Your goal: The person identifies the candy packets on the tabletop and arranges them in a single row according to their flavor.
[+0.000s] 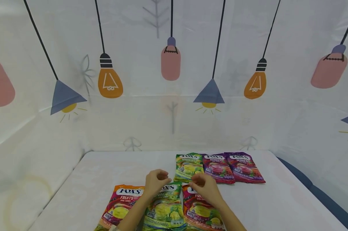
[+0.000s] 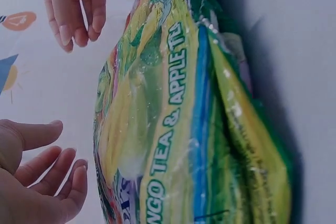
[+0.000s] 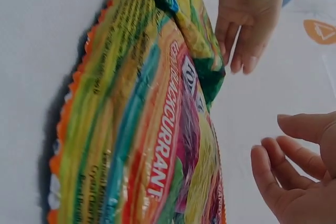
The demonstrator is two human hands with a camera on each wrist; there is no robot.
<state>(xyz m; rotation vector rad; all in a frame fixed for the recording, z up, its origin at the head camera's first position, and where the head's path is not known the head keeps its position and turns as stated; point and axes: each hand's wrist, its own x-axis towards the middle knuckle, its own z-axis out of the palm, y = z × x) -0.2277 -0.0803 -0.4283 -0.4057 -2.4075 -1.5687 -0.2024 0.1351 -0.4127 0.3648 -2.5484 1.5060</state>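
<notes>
In the head view, my left hand (image 1: 155, 183) hovers over the top of a green Spring Tea candy bag (image 1: 164, 210) in the front row. Its fingers are loosely bent and hold nothing. My right hand (image 1: 206, 188) is above the top edge of a red-and-orange Fruits candy bag (image 1: 201, 211), also holding nothing. Both wrist views show a gap between thumb and fingers on the near hand. Left of the green bag lies another Fruits candy bag (image 1: 117, 207), partly covered by my left forearm.
Toward the back of the white table (image 1: 110, 166) lie a second Spring Tea bag (image 1: 188, 165) and two purple Berries bags, one in the middle (image 1: 217, 170) and one at the right (image 1: 245, 168). A white curtain (image 1: 145, 118) with printed lamps hangs behind.
</notes>
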